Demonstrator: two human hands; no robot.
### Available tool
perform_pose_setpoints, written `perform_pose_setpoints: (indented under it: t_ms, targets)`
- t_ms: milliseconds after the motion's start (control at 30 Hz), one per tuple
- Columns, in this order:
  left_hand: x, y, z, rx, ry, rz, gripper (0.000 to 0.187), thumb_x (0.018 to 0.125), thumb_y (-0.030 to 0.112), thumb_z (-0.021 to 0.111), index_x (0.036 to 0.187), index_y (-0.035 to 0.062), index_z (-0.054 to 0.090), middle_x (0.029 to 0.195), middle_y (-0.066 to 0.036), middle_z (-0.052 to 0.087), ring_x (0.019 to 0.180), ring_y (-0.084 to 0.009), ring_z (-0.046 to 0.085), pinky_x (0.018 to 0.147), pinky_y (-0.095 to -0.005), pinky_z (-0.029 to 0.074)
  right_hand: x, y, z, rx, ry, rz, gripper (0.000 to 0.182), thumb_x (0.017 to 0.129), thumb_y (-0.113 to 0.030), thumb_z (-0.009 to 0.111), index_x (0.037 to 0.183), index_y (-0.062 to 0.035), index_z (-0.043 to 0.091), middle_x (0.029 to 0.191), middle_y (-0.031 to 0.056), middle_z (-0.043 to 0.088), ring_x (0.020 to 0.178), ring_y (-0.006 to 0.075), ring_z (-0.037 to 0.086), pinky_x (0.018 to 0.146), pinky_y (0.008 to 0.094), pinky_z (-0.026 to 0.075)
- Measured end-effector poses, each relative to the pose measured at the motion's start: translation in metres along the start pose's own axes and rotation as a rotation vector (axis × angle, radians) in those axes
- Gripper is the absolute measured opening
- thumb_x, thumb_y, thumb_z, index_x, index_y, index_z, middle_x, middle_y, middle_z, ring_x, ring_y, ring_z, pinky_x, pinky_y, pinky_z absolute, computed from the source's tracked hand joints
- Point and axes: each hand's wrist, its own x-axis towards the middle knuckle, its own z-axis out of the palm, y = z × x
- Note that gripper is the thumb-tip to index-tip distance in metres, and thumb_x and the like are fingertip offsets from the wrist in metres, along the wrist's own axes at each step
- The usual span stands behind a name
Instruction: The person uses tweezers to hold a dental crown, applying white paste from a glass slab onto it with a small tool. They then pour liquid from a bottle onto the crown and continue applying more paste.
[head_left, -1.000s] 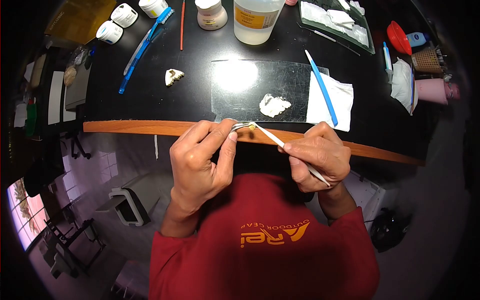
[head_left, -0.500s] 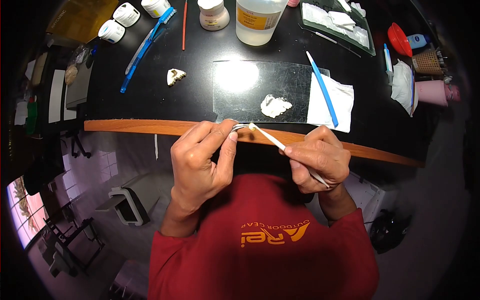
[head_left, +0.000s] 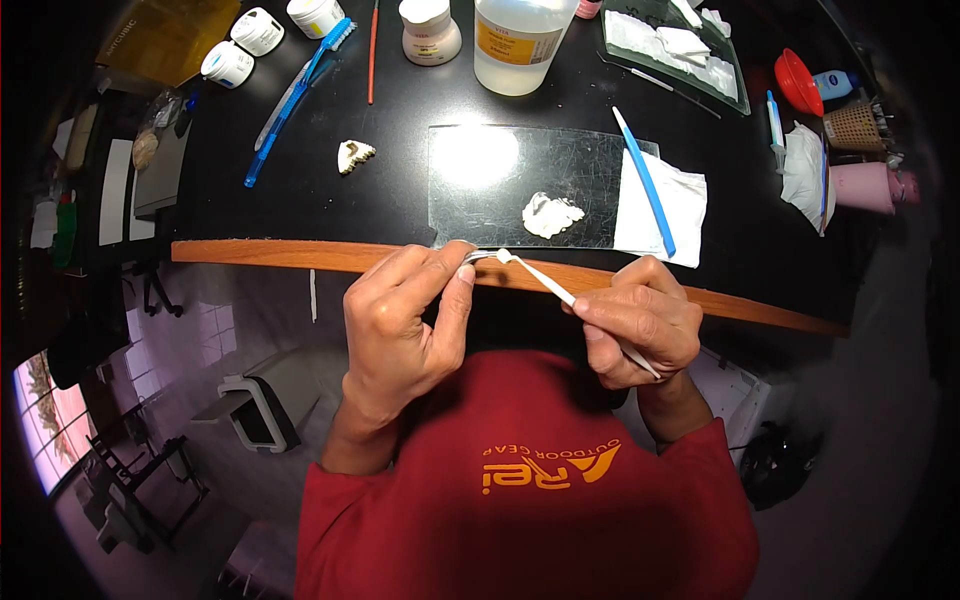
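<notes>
My left hand (head_left: 405, 320) is closed on metal tweezers (head_left: 478, 257), mostly hidden by the fingers. At their tip sits a small whitish piece (head_left: 504, 256), tooth-like, just off the table's front edge. My right hand (head_left: 640, 325) grips a slim white-handled tool (head_left: 545, 280) like a pen, and its thin tip meets the small piece. Beyond both hands lies a glass slab (head_left: 470, 205) with a mound of white paste (head_left: 551, 214) on it. A blue-handled tool (head_left: 648, 185) rests across a folded white tissue (head_left: 685, 215) at the slab's right.
A tooth model piece (head_left: 354, 155), blue toothbrush (head_left: 290, 105) and red stick (head_left: 374, 55) lie on the black table. Behind stand white jars (head_left: 228, 65), a lidded jar (head_left: 430, 35) and a liquid bottle (head_left: 515, 50). A tissue-filled tray (head_left: 738, 92) is at back right.
The tool tip in my right hand has shifted slightly on the small piece, which now looks whiter. Both hands stay almost in place; the view has moved slightly.
</notes>
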Motion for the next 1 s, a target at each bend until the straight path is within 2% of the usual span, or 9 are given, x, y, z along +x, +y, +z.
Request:
perform_pose_setpoints:
  t_ms: [433,733,1000]
  targets:
    - [-0.001,0.0,0.001,0.011,0.007,-0.005,0.018,0.089,-0.003,0.076,0.107,-0.0035,0.079,0.081,-0.013,0.071,0.07,-0.0274,0.069,0.066,-0.0366,0.053,0.001,0.001,0.003,-0.035,-0.008,-0.012,0.021,0.078,0.0,0.079,0.097,-0.0035,0.084,0.072,0.0014,0.073,0.062,0.0145,0.057,0.054,0.0268,0.044]
    - [-0.007,-0.004,0.009,-0.034,0.08,0.013,0.024,0.084,-0.002,0.08,0.108,-0.0011,0.082,0.083,-0.011,0.073,0.071,-0.0244,0.07,0.067,-0.0345,0.054,-0.002,0.0,-0.002,-0.016,0.006,0.009,0.012,0.085,-0.006,0.08,0.096,-0.0039,0.084,0.072,0.0015,0.074,0.062,0.0137,0.057,0.054,0.0261,0.043]
    - [-0.007,-0.007,0.013,-0.039,0.106,0.046,0.024,0.082,-0.002,0.081,0.107,-0.0001,0.083,0.084,-0.01,0.074,0.07,-0.0234,0.07,0.066,-0.0341,0.054,-0.001,0.001,0.001,-0.083,-0.03,-0.013,0.024,0.071,0.002,0.077,0.094,-0.0044,0.084,0.074,0.002,0.076,0.061,0.0143,0.054,0.053,0.0268,0.042]
